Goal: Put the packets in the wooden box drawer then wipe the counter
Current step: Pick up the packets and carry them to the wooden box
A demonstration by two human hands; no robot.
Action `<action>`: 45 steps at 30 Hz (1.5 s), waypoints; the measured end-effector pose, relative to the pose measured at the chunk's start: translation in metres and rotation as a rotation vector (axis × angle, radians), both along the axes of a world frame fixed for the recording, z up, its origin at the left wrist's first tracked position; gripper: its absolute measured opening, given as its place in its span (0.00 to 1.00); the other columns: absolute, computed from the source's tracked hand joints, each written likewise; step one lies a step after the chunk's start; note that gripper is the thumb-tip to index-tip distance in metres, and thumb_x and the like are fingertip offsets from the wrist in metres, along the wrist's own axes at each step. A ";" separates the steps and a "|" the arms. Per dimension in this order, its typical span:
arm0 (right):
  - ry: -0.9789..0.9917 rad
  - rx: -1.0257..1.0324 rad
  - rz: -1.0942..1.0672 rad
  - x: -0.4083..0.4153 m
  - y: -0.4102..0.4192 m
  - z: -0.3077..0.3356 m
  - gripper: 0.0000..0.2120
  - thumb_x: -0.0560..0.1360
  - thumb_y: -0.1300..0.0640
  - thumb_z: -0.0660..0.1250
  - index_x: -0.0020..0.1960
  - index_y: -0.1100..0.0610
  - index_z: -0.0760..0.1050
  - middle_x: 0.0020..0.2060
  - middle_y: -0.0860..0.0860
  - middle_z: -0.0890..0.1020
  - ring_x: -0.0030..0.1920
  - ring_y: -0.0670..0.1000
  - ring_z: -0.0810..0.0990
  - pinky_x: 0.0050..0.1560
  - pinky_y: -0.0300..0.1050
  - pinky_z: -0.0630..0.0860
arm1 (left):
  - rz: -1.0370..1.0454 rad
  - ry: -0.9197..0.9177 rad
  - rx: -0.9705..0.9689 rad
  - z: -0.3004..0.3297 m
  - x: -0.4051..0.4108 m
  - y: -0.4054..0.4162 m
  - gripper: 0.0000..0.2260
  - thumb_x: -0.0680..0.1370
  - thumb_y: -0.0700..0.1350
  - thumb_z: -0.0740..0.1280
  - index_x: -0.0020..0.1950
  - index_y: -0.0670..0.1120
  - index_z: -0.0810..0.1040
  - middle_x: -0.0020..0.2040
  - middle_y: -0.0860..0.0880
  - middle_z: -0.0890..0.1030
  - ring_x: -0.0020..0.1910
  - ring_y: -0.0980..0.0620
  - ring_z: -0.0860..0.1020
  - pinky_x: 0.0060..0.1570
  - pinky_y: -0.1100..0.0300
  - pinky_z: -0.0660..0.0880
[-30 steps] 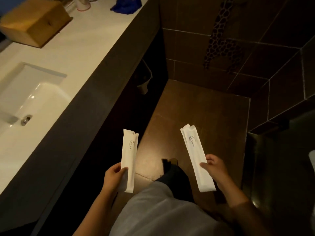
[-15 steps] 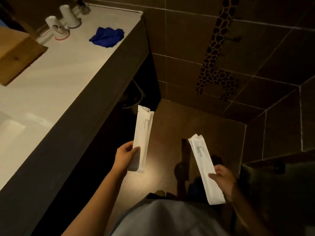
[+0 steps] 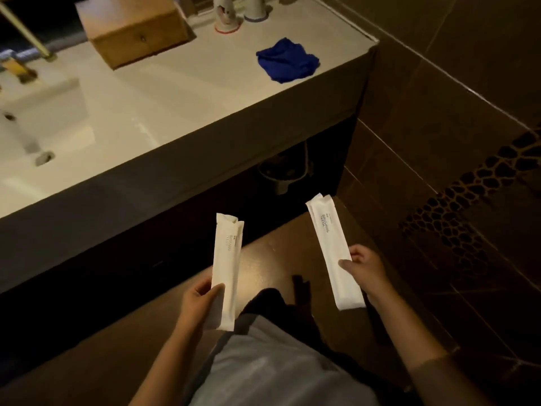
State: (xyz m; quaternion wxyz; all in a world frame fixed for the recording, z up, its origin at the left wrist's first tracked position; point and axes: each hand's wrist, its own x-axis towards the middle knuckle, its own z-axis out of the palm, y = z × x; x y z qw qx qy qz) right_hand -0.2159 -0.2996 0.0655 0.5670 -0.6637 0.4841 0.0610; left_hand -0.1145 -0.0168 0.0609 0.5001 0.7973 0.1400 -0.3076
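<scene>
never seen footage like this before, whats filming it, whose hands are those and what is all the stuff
No machine here: a person wears a camera on the head, so the single view looks forward and down at their own arms. The left hand grips one white packet, and the right hand grips another white packet. Both packets are held above the dark floor, not yet put away. Ahead is a pale bathroom counter with a sink at the left. On the counter sit a wooden box with a small drawer knob, a crumpled blue cloth, and two cups near the wall.
</scene>
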 end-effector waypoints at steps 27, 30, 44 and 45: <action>-0.330 0.110 0.010 0.256 -0.113 0.059 0.08 0.72 0.70 0.66 0.40 0.59 0.73 0.43 0.55 0.82 0.45 0.54 0.80 0.44 0.43 0.77 | -0.057 -0.140 -0.285 0.075 0.276 -0.205 0.12 0.75 0.39 0.67 0.57 0.49 0.80 0.51 0.52 0.84 0.48 0.54 0.82 0.40 0.66 0.76; -0.401 0.151 0.066 0.311 -0.136 0.077 0.09 0.72 0.70 0.66 0.41 0.57 0.73 0.42 0.53 0.81 0.44 0.52 0.80 0.44 0.43 0.77 | 0.071 -0.160 -0.297 0.074 0.294 -0.217 0.12 0.75 0.37 0.66 0.55 0.46 0.81 0.50 0.49 0.84 0.46 0.53 0.83 0.40 0.66 0.77; -0.428 0.178 0.156 0.519 -0.149 0.096 0.09 0.73 0.65 0.67 0.41 0.52 0.74 0.46 0.53 0.81 0.46 0.53 0.80 0.43 0.44 0.77 | 0.335 -0.196 -0.176 0.075 0.382 -0.201 0.09 0.73 0.43 0.68 0.53 0.50 0.81 0.51 0.47 0.84 0.50 0.44 0.81 0.49 0.50 0.78; -0.424 0.177 0.146 0.526 -0.145 0.094 0.09 0.73 0.66 0.67 0.42 0.52 0.74 0.47 0.53 0.81 0.47 0.53 0.80 0.42 0.43 0.76 | 0.317 -0.204 -0.175 0.077 0.396 -0.201 0.09 0.74 0.42 0.68 0.53 0.48 0.81 0.50 0.46 0.84 0.49 0.45 0.81 0.46 0.53 0.77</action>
